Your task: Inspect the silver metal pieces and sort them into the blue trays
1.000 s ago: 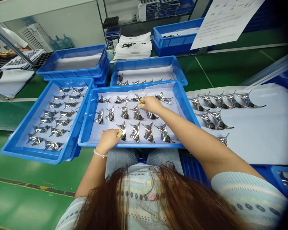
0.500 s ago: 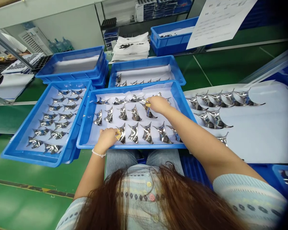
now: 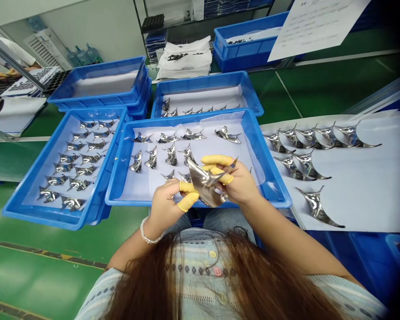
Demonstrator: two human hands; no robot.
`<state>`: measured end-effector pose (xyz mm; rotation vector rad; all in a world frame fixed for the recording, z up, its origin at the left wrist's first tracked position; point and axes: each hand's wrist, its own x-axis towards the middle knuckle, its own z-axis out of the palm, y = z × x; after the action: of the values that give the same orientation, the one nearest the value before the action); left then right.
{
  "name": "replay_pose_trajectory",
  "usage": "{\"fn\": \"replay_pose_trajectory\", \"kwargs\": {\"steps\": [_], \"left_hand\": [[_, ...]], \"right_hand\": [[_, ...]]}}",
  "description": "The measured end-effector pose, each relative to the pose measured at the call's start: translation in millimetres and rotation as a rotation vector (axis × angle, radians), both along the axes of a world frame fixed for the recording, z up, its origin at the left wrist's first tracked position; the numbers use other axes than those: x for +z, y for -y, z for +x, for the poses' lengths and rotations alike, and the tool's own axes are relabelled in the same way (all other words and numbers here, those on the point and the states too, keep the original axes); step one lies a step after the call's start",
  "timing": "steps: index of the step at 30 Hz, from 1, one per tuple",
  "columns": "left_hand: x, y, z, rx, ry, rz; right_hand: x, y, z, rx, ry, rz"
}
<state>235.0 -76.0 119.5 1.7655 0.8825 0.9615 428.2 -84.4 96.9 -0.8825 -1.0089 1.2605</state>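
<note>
A shiny curved metal piece (image 3: pixel 205 183) with pointed corners is held up over the front of the middle blue tray (image 3: pixel 133 203). My left hand (image 3: pixel 165 204), in yellow finger cots, pinches its left edge between thumb and forefinger. From the right, my right hand (image 3: pixel 240 180) grips the same piece, its fingers also in yellow cots. Beneath and behind the hands, several similar metal pieces (image 3: pixel 171 154) lie in rows on the tray's white lining. The hands and the held piece hide part of the front row.
A left-hand blue tray (image 3: pixel 13 213) holds two columns of similar pieces. Another blue tray (image 3: pixel 253 100) stands behind the middle one. To the right, more pieces (image 3: pixel 316 206) lie on a white sheet (image 3: pixel 363 191). A paper sheet (image 3: pixel 316 31) hangs at upper right; a co-worker's hands (image 3: pixel 11 72) show far left.
Both hands have come together over the tray's front, my right hand moving toward me and my left rightward. One metal piece is now lifted between them. The view has shifted slightly.
</note>
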Motion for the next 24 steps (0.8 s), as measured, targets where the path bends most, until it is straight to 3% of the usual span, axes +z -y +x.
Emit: {"fn": "replay_pose_trajectory", "kwargs": {"steps": [4,8,14,24], "left_hand": [[15.5,5,-4,0.049,-0.110,0.361],[20.9,6,-5,0.049,-0.163,0.563],[21.4,9,-6,0.042,-0.135,0.646],[21.4,8,-11,0.046,-0.114,0.668]], "right_hand": [[-2.4,17,2,-0.134,0.013,0.212],[4.6,30,2,-0.203,0.235,0.447],[16.6,36,0,-0.223,0.331,0.492],[15.9,37,-1,-0.194,0.308,0.504]]}}
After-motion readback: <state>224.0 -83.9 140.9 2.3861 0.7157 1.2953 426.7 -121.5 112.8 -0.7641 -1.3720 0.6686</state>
